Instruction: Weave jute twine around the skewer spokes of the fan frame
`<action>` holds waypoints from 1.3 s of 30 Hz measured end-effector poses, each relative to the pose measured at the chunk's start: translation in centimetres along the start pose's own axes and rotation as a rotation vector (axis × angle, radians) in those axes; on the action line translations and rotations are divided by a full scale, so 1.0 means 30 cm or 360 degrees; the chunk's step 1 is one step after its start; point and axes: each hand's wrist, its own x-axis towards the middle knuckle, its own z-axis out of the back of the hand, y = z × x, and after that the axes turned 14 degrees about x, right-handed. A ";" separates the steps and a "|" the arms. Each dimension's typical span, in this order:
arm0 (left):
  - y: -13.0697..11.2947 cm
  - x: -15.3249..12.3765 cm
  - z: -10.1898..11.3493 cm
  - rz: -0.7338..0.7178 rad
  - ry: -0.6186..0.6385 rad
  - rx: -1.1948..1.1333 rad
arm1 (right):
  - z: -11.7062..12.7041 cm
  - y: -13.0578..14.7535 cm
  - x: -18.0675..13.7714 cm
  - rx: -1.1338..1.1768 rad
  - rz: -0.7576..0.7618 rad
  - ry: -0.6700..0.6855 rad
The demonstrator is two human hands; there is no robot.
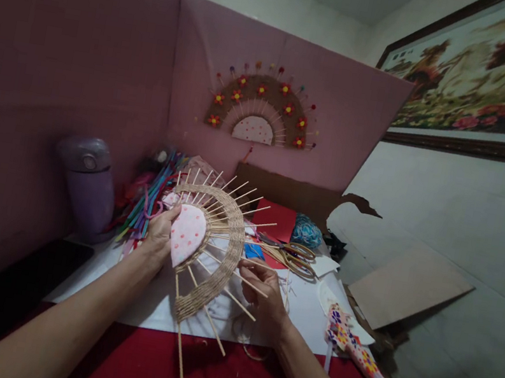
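Observation:
I hold a half-round woven fan (224, 242) of thin wooden sticks and tan twine above the table. Its hub is a pink dotted half-disc (187, 233). My left hand (158, 234) is closed on the hub's left edge, thumb on the pink face. My right hand (265, 288) sits at the fan's right rim, fingers pinched on the tan twine by the stick ends. Several bare sticks jut out beyond the woven band, two pointing down toward me.
A finished fan with red flowers (258, 109) hangs on the pink board. Scissors (292, 254), a blue yarn ball (307, 232), red paper (276, 219), coloured pipe cleaners (148, 204), a lilac flask (86, 184) and a patterned glue gun (359, 349) lie around.

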 end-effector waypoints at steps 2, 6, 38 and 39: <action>0.010 -0.006 -0.003 0.0015 0.0011 -0.0029 | 0.001 -0.008 0.002 0.0012 0.0077 -0.0073; 0.023 -0.012 -0.006 0.0017 0.0106 -0.0104 | 0.006 -0.021 0.003 -0.0114 0.0184 -0.0157; 0.059 -0.162 -0.057 0.0319 0.0957 0.0119 | 0.013 0.015 0.032 -0.0048 0.0406 -0.0202; 0.058 -0.164 -0.053 0.0323 0.0999 0.0164 | 0.014 0.016 0.034 -0.0039 0.0414 -0.0198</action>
